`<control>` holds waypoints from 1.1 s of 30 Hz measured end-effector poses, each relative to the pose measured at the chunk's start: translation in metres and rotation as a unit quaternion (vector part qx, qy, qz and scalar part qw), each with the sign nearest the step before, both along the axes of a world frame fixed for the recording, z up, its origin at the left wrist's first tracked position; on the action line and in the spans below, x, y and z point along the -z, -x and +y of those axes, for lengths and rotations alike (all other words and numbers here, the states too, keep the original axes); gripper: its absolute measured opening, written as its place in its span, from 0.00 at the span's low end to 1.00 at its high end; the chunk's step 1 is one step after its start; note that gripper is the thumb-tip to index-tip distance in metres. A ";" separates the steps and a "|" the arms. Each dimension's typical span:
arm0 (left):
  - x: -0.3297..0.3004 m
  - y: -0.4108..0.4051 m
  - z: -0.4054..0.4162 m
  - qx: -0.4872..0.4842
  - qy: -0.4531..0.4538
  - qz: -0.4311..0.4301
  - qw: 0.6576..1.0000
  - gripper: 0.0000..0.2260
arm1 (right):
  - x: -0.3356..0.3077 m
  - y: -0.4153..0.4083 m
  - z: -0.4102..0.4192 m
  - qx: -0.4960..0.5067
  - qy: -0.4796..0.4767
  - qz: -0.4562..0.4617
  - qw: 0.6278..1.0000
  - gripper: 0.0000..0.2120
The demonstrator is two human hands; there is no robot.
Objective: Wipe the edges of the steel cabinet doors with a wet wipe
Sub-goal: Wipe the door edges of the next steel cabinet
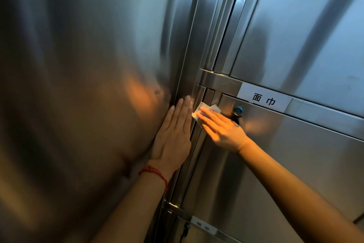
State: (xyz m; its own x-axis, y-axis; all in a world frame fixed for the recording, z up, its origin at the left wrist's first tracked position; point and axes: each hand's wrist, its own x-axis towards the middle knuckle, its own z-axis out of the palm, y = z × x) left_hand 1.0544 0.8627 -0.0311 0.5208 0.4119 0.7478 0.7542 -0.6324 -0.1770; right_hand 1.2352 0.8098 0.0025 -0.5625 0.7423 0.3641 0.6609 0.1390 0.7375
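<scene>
- Wet wipe [204,109]: small white sheet, crumpled, pressed flat against the upper left corner of the steel cabinet door [275,164], just beside the vertical frame post [189,77]. Judged light, limp and damp; likely to bunch or slip unless held down under spread fingers.
- Right hand [222,128]: fingers straight, lying over the wipe and pressing it to the steel; nothing is gripped.
- Left hand [173,134]: released, palm flat on the frame post beside the side panel [78,85], fingers straight and together; holds nothing.
- Lock [237,111]: blue-capped, near the right hand's knuckles; judged a snag point for a sideways stroke.
- Label [264,99]: white strip on the rail above the door; paper edge best kept dry.
- Edges and room: door seam runs narrow between the hands; open run downward along it toward the lower label [203,227].
</scene>
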 end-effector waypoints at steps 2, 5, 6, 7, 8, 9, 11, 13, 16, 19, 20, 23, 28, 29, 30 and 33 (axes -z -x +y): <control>0.000 0.000 0.000 -0.001 0.000 -0.004 1.000 0.30 | 0.003 0.001 0.000 0.007 -0.003 0.008 1.000 0.25; -0.002 0.001 -0.002 0.000 0.006 -0.003 1.000 0.30 | 0.011 0.002 -0.003 0.016 0.012 0.001 1.000 0.26; -0.002 0.001 -0.002 0.000 0.007 -0.001 1.000 0.30 | 0.011 0.002 -0.003 0.016 0.016 -0.001 1.000 0.26; -0.002 0.001 -0.002 0.000 0.006 -0.001 1.000 0.30 | 0.010 0.002 -0.003 0.015 0.015 -0.001 1.000 0.27; -0.002 0.001 -0.002 -0.001 0.004 -0.003 1.000 0.30 | 0.008 0.002 -0.002 0.014 0.010 0.001 1.000 0.27; -0.002 0.001 -0.002 -0.001 0.003 -0.004 1.000 0.30 | 0.006 0.002 -0.002 0.014 0.001 0.004 1.000 0.27; -0.002 0.001 -0.001 -0.003 0.004 -0.003 1.000 0.31 | 0.004 0.002 -0.001 0.015 -0.017 0.010 1.000 0.27; -0.002 0.001 -0.001 -0.005 0.005 0.000 1.000 0.31 | 0.007 0.003 -0.002 0.017 -0.025 0.010 1.000 0.26; -0.002 0.001 -0.002 -0.002 0.009 0.005 1.000 0.29 | 0.012 0.005 -0.004 0.018 -0.007 -0.003 1.000 0.25; -0.002 0.002 -0.002 -0.003 -0.003 0.002 1.000 0.29 | 0.006 0.003 -0.005 0.014 -0.007 -0.004 1.000 0.26; -0.002 0.002 -0.002 0.000 0.000 0.001 1.000 0.30 | 0.003 0.003 -0.004 0.013 -0.014 -0.002 1.000 0.26; -0.001 0.001 -0.002 0.000 0.003 0.004 1.000 0.31 | 0.002 0.004 -0.003 0.017 -0.031 0.007 0.999 0.26; -0.003 0.002 -0.003 -0.006 0.004 0.008 1.000 0.30 | 0.014 0.007 -0.005 0.024 -0.007 0.012 1.000 0.26; -0.003 0.002 -0.003 -0.006 0.005 0.010 1.000 0.30 | 0.014 0.007 -0.005 0.024 -0.005 0.011 1.000 0.26; -0.002 0.002 -0.003 -0.006 0.006 0.012 1.000 0.30 | 0.012 0.007 -0.005 0.024 -0.006 0.010 1.000 0.27; -0.002 0.002 -0.003 -0.009 0.010 0.017 1.000 0.31 | 0.008 0.006 -0.004 0.026 -0.019 0.013 0.999 0.27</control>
State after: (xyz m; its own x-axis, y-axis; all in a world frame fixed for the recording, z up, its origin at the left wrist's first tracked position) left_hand 1.0524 0.8595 -0.0289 0.5391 0.4350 0.7212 0.7586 -0.6227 -0.1915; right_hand 1.2290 0.8063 -0.0051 -0.5125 0.7558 0.4074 0.6860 0.0750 0.7238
